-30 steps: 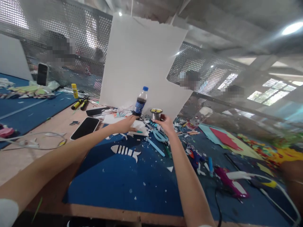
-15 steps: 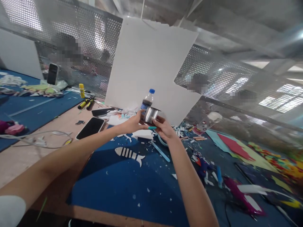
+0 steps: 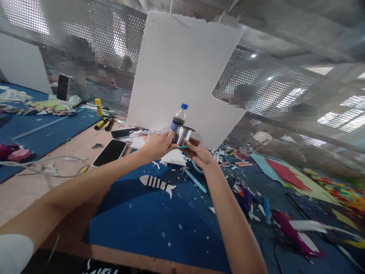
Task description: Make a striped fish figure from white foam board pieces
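Note:
A silvery spool of wire [image 3: 183, 136] with a dark rim is held up between my two hands, over the far part of the blue mat [image 3: 159, 232]. My left hand [image 3: 160, 145] grips its left side, fingers partly hidden. From the right, my right hand [image 3: 199, 153] has its fingers closed on the lower edge. A narrow teal piece [image 3: 182, 147] shows under the spool between the hands; what it is I cannot make out. Behind stands a blue-capped bottle [image 3: 178, 118] of dark drink. Nearer me, a white segmented fish shape [image 3: 157, 183] lies flat on the mat.
A phone [image 3: 110, 153], a glue stick [image 3: 98, 107] and yellow-black cutters [image 3: 104, 122] lie left. A light-blue strip [image 3: 194, 180], scraps and a purple glue gun [image 3: 298, 233] are to the right. A white board [image 3: 182, 68] stands behind; people sit beyond the mesh.
The left hand has turned, its back now facing up more, and the teal piece has shifted upward a little. The spool stays between both hands. The view has tilted slightly.

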`<state>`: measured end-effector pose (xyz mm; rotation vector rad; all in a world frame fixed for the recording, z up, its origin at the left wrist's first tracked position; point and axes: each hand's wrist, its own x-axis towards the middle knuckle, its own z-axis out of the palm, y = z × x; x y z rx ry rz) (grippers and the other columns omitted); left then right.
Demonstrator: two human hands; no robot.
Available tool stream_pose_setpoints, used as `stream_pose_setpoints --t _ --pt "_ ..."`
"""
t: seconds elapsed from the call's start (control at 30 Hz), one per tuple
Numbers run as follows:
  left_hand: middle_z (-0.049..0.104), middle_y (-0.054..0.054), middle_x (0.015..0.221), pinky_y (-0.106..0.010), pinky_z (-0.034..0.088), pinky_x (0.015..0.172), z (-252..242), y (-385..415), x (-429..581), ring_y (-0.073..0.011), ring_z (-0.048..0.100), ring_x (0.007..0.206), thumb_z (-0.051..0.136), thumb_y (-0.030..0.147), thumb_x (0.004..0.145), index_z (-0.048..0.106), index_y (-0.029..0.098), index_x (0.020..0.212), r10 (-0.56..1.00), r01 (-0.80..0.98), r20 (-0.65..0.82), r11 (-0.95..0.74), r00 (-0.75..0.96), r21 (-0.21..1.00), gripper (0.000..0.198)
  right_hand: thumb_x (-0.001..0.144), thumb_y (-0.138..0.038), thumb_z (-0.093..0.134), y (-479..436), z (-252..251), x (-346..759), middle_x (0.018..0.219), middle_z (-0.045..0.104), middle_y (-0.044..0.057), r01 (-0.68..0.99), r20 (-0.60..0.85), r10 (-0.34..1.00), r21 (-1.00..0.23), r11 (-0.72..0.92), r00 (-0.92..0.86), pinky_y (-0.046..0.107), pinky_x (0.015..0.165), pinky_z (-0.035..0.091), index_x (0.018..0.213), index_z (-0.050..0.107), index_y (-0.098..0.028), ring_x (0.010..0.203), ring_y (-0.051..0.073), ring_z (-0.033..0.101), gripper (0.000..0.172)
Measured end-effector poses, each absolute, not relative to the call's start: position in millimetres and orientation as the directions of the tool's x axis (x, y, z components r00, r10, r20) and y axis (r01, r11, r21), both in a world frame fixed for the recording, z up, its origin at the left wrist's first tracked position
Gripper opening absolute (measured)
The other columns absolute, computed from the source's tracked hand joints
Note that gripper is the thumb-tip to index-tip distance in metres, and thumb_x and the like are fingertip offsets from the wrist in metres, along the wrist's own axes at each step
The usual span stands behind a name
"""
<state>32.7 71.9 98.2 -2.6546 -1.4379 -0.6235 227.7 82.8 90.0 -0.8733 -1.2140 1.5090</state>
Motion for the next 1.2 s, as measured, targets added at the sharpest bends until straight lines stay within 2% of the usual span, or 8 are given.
stream_pose_setpoints --t 0.17,0.3,0.4,0.53,0.7,0.87,1.03,1.2 --pt "0.067 -0.010 0.080 -0.030 0.041 0.064 100.1 79.0 31.0 -0.0209 0.063 0.069 0.029 0.032 0.099 0.054 0.014 0.105 0.809 0.835 0.386 -0.529 0.443 0.150 0.032 0.065 -0.035 0.079 79.0 90.1 227.9 0.097 0.070 0.011 -0.248 -0.012 0.940 -0.963 -0.102 -0.341 0.039 0.087 0.055 0.091 0.067 -0.015 0.095 0.024 0.066 0.035" --pt "0.066 -0.011 0.072 -0.030 0.039 0.063 99.0 87.6 28.3 -0.0204 0.061 0.064 0.031 0.029 0.098 0.058 0.012 0.099 0.818 0.839 0.421 -0.506 0.392 0.201 0.032 0.077 -0.045 0.066 80.4 89.0 230.8 0.101 0.069 0.012 -0.242 -0.172 0.916 -0.932 -0.270 -0.361 0.032 0.074 0.058 0.103 0.064 -0.015 0.083 0.018 0.066 0.040" --pt "0.063 -0.009 0.066 -0.029 0.038 0.061 97.9 93.8 24.2 -0.0188 0.058 0.060 0.031 0.032 0.098 0.059 0.014 0.093 0.812 0.814 0.461 -0.514 0.358 0.272 0.034 0.080 -0.051 0.059 83.9 88.0 235.0 0.091 0.068 0.012 -0.211 -0.282 0.880 -0.901 -0.380 -0.381 0.027 0.062 0.057 0.100 0.065 -0.011 0.070 0.015 0.062 0.045" --pt "0.057 -0.005 0.057 -0.027 0.037 0.059 98.4 100.6 17.4 -0.0172 0.054 0.055 0.034 0.031 0.096 0.056 0.016 0.077 0.803 0.728 0.502 -0.548 0.320 0.413 0.033 0.078 -0.051 0.058 89.6 83.5 243.2 0.081 0.067 0.010 -0.183 -0.310 0.874 -0.899 -0.398 -0.375 0.027 0.056 0.057 0.093 0.065 -0.012 0.065 0.015 0.061 0.042" --pt "0.047 0.002 0.045 -0.024 0.040 0.053 95.9 107.1 15.3 -0.0121 0.049 0.044 0.028 0.029 0.097 0.042 0.019 0.062 0.827 0.521 0.471 -0.560 0.306 0.644 0.039 0.080 -0.055 0.049 95.5 75.5 256.3 0.086 0.067 0.013 -0.145 -0.307 0.884 -0.915 -0.376 -0.352 0.036 0.069 0.058 0.090 0.062 -0.013 0.080 0.022 0.066 0.045" --pt "0.035 0.005 0.044 -0.022 0.043 0.046 90.0 112.4 22.2 -0.0098 0.048 0.039 0.023 0.043 0.100 0.036 0.021 0.062 0.855 0.278 0.409 -0.497 0.319 0.822 0.045 0.084 -0.045 0.044 97.5 73.2 266.3 0.097 0.067 0.019 -0.074 -0.340 0.869 -0.918 -0.390 -0.359 0.038 0.077 0.056 0.095 0.062 -0.008 0.087 0.023 0.066 0.043" --pt "0.029 0.007 0.045 -0.024 0.046 0.051 91.6 113.8 23.2 -0.0098 0.047 0.042 0.022 0.053 0.099 0.032 0.022 0.063 0.859 0.106 0.405 -0.455 0.312 0.884 0.048 0.085 -0.056 0.036 95.2 71.1 270.8 0.105 0.066 0.019 -0.055 -0.329 0.873 -0.927 -0.372 -0.362 0.039 0.081 0.054 0.104 0.061 -0.010 0.092 0.023 0.065 0.055" --pt "0.029 0.005 0.048 -0.025 0.049 0.063 91.0 117.2 20.7 -0.0122 0.054 0.058 0.022 0.055 0.098 0.031 0.023 0.062 0.857 0.019 0.434 -0.457 0.277 0.889 0.049 0.089 -0.056 0.028 91.7 69.8 276.1 0.112 0.064 0.020 -0.051 -0.316 0.850 -0.928 -0.370 -0.422 0.036 0.082 0.053 0.114 0.057 -0.009 0.095 0.022 0.064 0.061"
